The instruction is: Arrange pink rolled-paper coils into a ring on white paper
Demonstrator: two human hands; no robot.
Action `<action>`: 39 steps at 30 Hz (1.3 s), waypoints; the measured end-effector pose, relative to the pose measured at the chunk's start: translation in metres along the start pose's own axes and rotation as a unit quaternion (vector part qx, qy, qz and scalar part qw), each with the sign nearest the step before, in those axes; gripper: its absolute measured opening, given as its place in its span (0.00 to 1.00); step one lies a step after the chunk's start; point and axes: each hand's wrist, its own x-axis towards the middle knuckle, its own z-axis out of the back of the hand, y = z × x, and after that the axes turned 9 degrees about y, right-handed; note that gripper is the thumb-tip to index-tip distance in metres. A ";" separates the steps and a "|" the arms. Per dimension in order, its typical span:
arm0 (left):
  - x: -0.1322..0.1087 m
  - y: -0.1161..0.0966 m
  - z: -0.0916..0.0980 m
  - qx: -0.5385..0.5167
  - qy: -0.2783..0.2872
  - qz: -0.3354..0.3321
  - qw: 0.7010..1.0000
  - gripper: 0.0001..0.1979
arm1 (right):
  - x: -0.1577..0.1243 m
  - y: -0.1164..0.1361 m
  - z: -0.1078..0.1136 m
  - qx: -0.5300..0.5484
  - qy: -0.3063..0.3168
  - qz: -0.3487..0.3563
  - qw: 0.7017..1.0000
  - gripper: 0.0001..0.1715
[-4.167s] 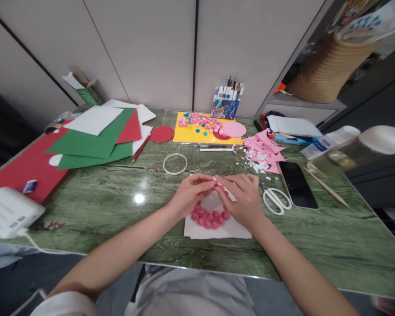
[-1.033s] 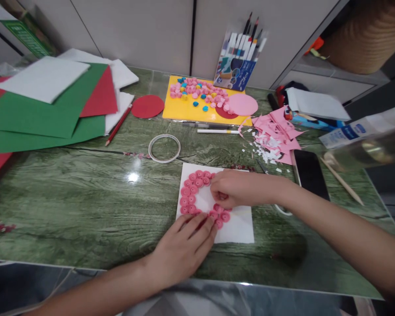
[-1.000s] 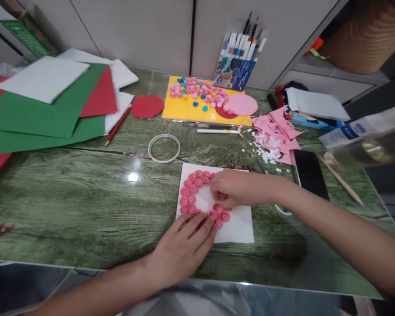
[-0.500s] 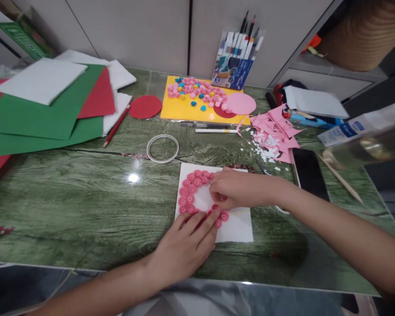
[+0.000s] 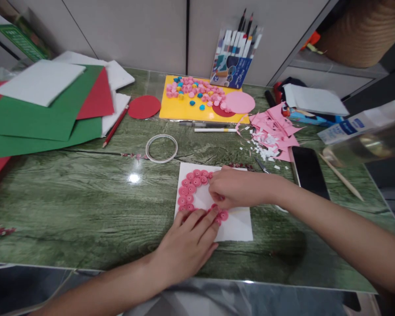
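Observation:
A white square sheet lies on the green table. Several pink paper coils sit on it in a curved outline with bare paper inside. My left hand rests across the lower coils, its fingers stretched out and lying flat, hiding some of them. Over the sheet's right half is my right hand, fingers curled together in a pinch near the coils. Whatever it pinches, if anything, is hidden behind the fingers.
A tape roll lies behind the sheet. Farther back is a yellow sheet bearing pink, blue and yellow rolled bits. Pink paper scraps, a phone and a wooden stick are on the right. Green sheets pile up left.
The view has shifted very slightly. Both hands stay almost in place over the coils, and nothing has visibly been taken or let go.

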 end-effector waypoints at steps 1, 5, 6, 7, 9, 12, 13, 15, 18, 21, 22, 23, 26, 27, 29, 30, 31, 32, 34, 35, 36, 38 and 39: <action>0.001 0.000 0.001 -0.001 0.003 -0.004 1.000 0.19 | 0.000 0.000 0.000 -0.001 0.000 0.000 1.000 0.08; 0.002 0.000 0.004 0.009 0.006 -0.021 1.000 0.17 | 0.001 -0.002 0.001 0.005 -0.001 0.001 1.000 0.08; 0.003 0.001 0.005 0.008 0.010 -0.022 1.000 0.17 | 0.000 -0.003 0.002 0.018 -0.004 0.008 1.000 0.09; 0.003 0.002 0.006 0.003 0.013 -0.021 1.000 0.17 | -0.001 -0.004 0.003 0.038 -0.011 0.018 0.999 0.09; 0.003 0.004 0.007 -0.015 0.021 -0.025 0.999 0.18 | -0.008 -0.008 0.003 0.092 -0.051 0.032 0.994 0.10; 0.003 0.009 0.006 -0.021 0.019 -0.045 0.999 0.19 | -0.024 -0.013 -0.002 0.161 -0.176 0.005 0.971 0.12; 0.003 0.010 0.006 -0.015 0.017 -0.050 0.998 0.19 | -0.031 -0.014 -0.006 0.179 -0.212 -0.009 0.961 0.13; 0.002 0.011 0.005 0.002 0.018 -0.053 0.998 0.20 | -0.043 -0.014 -0.015 0.211 -0.255 -0.037 0.943 0.15; 0.001 0.010 0.004 0.027 0.020 -0.046 0.998 0.23 | -0.057 -0.011 -0.033 0.242 -0.284 -0.067 0.925 0.14; 0.000 0.008 0.005 0.045 0.019 -0.043 0.998 0.24 | -0.064 -0.007 -0.049 0.264 -0.305 -0.084 0.911 0.14; 0.000 0.008 0.005 0.048 0.019 -0.044 0.998 0.24 | -0.065 -0.007 -0.054 0.271 -0.315 -0.087 0.905 0.14; 0.000 0.007 0.006 0.048 0.019 -0.046 0.998 0.24 | -0.065 -0.008 -0.058 0.278 -0.325 -0.089 0.900 0.14; -0.001 0.007 0.007 0.037 0.019 -0.047 0.998 0.24 | -0.063 -0.013 -0.068 0.290 -0.355 -0.098 0.883 0.14; -0.001 0.007 0.008 0.033 0.019 -0.046 0.998 0.24 | -0.062 -0.015 -0.071 0.290 -0.364 -0.101 0.879 0.14; 0.000 0.007 0.009 0.026 0.020 -0.042 0.999 0.24 | -0.060 -0.018 -0.074 0.290 -0.378 -0.108 0.873 0.14; -0.001 0.007 0.009 0.024 0.021 -0.042 0.999 0.24 | -0.060 -0.019 -0.075 0.290 -0.384 -0.110 0.869 0.14; -0.001 0.007 0.009 0.022 0.023 -0.042 0.999 0.24 | -0.059 -0.020 -0.076 0.291 -0.390 -0.112 0.867 0.14; -0.001 0.007 0.009 0.020 0.024 -0.039 0.999 0.25 | -0.059 -0.021 -0.076 0.291 -0.395 -0.114 0.864 0.14; -0.001 0.006 0.008 0.018 0.025 -0.035 0.999 0.25 | -0.059 -0.021 -0.076 0.291 -0.404 -0.118 0.859 0.15; 0.000 0.006 0.008 0.019 0.025 -0.034 0.999 0.25 | -0.060 -0.021 -0.076 0.290 -0.408 -0.120 0.857 0.15; 0.000 0.005 0.007 0.021 0.024 -0.033 0.999 0.25 | -0.060 -0.021 -0.076 0.290 -0.410 -0.121 0.856 0.15; 0.000 0.004 0.005 0.029 0.021 -0.034 0.999 0.26 | -0.059 -0.021 -0.076 0.291 -0.416 -0.120 0.853 0.15; 0.000 0.004 0.005 0.034 0.019 -0.035 0.999 0.26 | -0.059 -0.021 -0.076 0.292 -0.419 -0.118 0.852 0.15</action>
